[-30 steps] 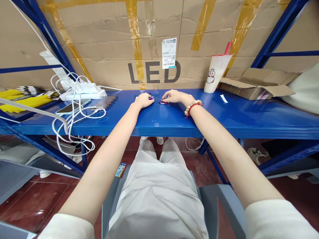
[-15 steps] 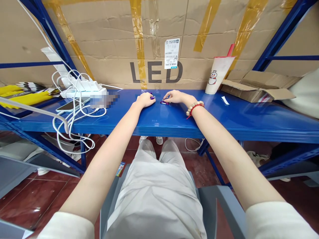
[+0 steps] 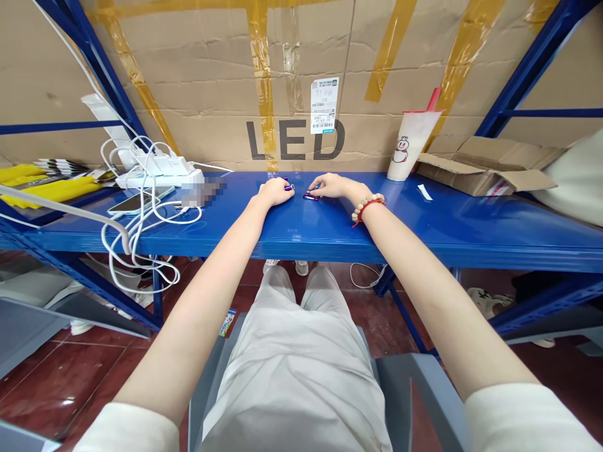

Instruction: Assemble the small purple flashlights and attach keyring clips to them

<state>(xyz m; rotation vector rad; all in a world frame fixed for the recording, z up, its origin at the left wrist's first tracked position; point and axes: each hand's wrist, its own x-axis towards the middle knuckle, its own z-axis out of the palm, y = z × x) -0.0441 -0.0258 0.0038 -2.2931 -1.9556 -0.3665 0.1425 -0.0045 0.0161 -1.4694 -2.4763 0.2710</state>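
Resting on the blue table, my left hand (image 3: 276,191) is closed around a slim purple piece (image 3: 289,188) with a shiny silver end. Most of that piece is hidden under the fingers. My right hand (image 3: 332,185), with a beaded bracelet and a red cord at its wrist, is a little way to the right. Its thumb and fingertips are closed on a second small purple, glossy piece (image 3: 311,196) at the tabletop. Both pieces are too small for me to name their kind. A short gap of table lies between the hands.
A drink cup (image 3: 409,145) with a red straw stands right, beside a paper scrap (image 3: 424,192) and an open cardboard box (image 3: 485,166). At left are a phone (image 3: 134,202), white cables (image 3: 136,251) and a power strip (image 3: 162,177). A large carton (image 3: 211,81) backs the table (image 3: 325,229).
The view has shifted very slightly, so the scene sits a little lower. Both hands keep their places, with the purple pieces still in them.
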